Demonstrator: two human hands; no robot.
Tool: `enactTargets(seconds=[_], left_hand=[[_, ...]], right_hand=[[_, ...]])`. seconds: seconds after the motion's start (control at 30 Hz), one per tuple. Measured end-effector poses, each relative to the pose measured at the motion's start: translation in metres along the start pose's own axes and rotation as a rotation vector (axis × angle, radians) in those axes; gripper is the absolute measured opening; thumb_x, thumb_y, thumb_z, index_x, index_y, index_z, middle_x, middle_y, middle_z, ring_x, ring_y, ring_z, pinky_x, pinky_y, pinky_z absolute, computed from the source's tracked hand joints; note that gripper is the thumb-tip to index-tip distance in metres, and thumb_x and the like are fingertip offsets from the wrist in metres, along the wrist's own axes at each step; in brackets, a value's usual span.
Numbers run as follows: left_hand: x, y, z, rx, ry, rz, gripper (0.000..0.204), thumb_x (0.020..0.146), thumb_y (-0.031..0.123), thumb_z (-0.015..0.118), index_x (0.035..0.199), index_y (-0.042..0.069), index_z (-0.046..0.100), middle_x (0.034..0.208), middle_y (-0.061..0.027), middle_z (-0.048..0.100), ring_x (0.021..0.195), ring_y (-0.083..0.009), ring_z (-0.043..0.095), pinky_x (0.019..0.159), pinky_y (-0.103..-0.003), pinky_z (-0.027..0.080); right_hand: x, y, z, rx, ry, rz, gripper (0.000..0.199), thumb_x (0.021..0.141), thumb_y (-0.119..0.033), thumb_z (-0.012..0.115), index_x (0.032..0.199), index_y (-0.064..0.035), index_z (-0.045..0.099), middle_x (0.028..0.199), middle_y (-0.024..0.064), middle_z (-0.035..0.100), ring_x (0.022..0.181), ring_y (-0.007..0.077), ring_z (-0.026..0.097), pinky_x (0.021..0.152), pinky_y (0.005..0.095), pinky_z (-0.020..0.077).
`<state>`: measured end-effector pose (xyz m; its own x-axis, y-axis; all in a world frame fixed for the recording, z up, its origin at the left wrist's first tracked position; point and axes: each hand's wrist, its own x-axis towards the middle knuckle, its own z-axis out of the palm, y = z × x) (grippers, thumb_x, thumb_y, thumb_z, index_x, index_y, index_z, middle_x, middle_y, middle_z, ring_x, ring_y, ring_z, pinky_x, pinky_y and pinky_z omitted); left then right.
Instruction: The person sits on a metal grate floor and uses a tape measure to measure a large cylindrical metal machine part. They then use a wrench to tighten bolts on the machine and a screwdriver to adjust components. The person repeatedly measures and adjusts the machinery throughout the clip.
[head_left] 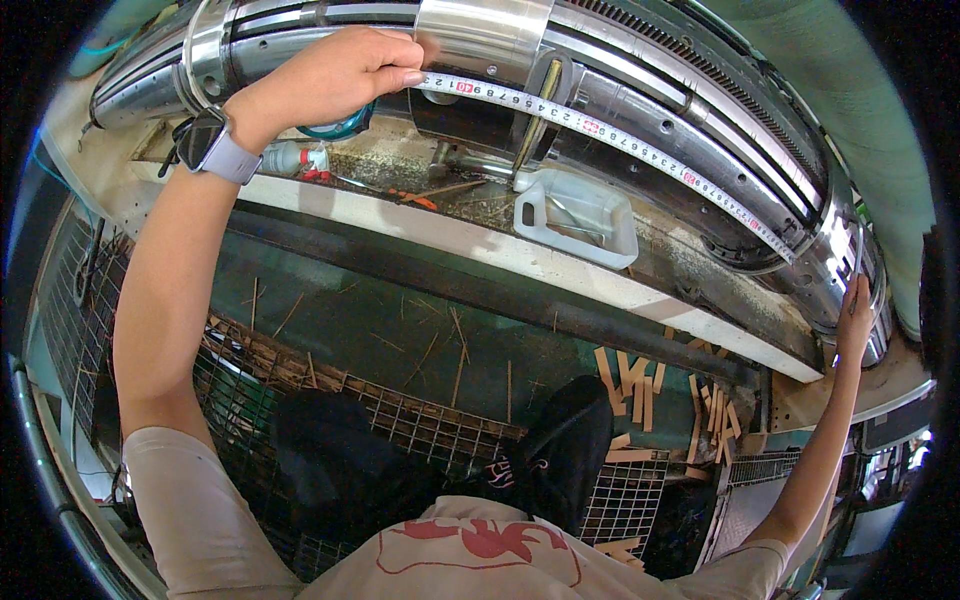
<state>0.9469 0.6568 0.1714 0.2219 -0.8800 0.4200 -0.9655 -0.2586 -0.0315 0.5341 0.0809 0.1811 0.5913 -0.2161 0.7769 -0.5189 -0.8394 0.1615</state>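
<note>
My left hand [345, 75] is closed, thumb and fingers pinching the white tape measure [640, 150] at the far left. Its blade stretches along the front of a long polished steel cylinder [480, 35] and ends near the cylinder's right end. Below my left wrist, a teal rounded object [345, 125] is partly hidden; I cannot tell whether it belongs to the tape. My right hand [855, 315] is at the cylinder's far right end, fingers closed around something thin and greyish that I cannot make out.
A white cut-open plastic container [575, 220] stands on the ledge below the cylinder. Left of it lie a small bottle with a red part [295, 158] and an orange-handled tool [412, 199]. A pale beam [420, 235] crosses in front. Wood strips [630, 385] and wire mesh [420, 415] lie below.
</note>
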Motion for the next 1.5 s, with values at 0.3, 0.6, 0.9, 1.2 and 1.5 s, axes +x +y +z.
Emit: enactTargets(seconds=[0.3, 0.6, 0.9, 1.2, 1.5], left_hand=[[0.001, 0.0, 0.0, 0.026, -0.007, -0.003, 0.023, 0.089, 0.018, 0.05, 0.078, -0.001, 0.044, 0.072, -0.012, 0.041, 0.068, -0.0262, 0.045, 0.064, -0.034, 0.038], [0.0, 0.001, 0.003, -0.033, 0.059, 0.02, 0.025, 0.089, 0.019, 0.05, 0.075, 0.0, 0.041, 0.07, -0.0122, 0.04, 0.063, -0.0272, 0.041, 0.061, -0.037, 0.035], [-0.001, 0.001, -0.001, -0.015, 0.006, -0.02, 0.021, 0.088, 0.015, 0.05, 0.077, -0.001, 0.042, 0.072, -0.011, 0.041, 0.067, -0.025, 0.043, 0.065, -0.033, 0.038], [0.004, -0.011, 0.015, -0.098, 0.128, 0.101, 0.021, 0.09, 0.019, 0.048, 0.088, -0.002, 0.049, 0.09, -0.0146, 0.056, 0.083, -0.0287, 0.051, 0.08, -0.036, 0.042], [0.004, 0.012, -0.002, -0.171, -0.025, -0.143, 0.022, 0.087, 0.013, 0.049, 0.076, -0.003, 0.037, 0.073, -0.0123, 0.036, 0.07, -0.0262, 0.038, 0.066, -0.032, 0.035]], right_hand=[[0.001, -0.003, -0.003, -0.045, -0.033, 0.026, 0.021, 0.096, -0.023, 0.042, 0.104, -0.006, 0.051, 0.079, 0.023, 0.059, 0.066, 0.0404, 0.057, 0.056, 0.0462, 0.041], [-0.002, -0.007, 0.002, 0.265, 0.068, 0.185, 0.026, 0.096, -0.026, 0.044, 0.094, -0.0009, 0.051, 0.069, 0.009, 0.05, 0.061, 0.0161, 0.046, 0.055, 0.0297, 0.0374], [-0.009, 0.004, -0.01, 0.344, -0.048, 0.194, 0.025, 0.097, -0.023, 0.044, 0.091, 0.0, 0.05, 0.069, 0.0039, 0.042, 0.063, 0.0117, 0.038, 0.055, 0.026, 0.0336], [-0.013, 0.026, 0.0, 0.078, -0.151, 0.209, 0.034, 0.095, -0.025, 0.042, 0.117, -0.0007, 0.052, 0.1, 0.0146, 0.061, 0.089, 0.0224, 0.057, 0.083, 0.0326, 0.0434], [-0.002, -0.058, -0.024, 0.275, -0.008, 0.228, 0.024, 0.092, -0.024, 0.049, 0.086, -0.0011, 0.05, 0.068, 0.0228, 0.052, 0.06, 0.0395, 0.049, 0.057, 0.0411, 0.0403]])
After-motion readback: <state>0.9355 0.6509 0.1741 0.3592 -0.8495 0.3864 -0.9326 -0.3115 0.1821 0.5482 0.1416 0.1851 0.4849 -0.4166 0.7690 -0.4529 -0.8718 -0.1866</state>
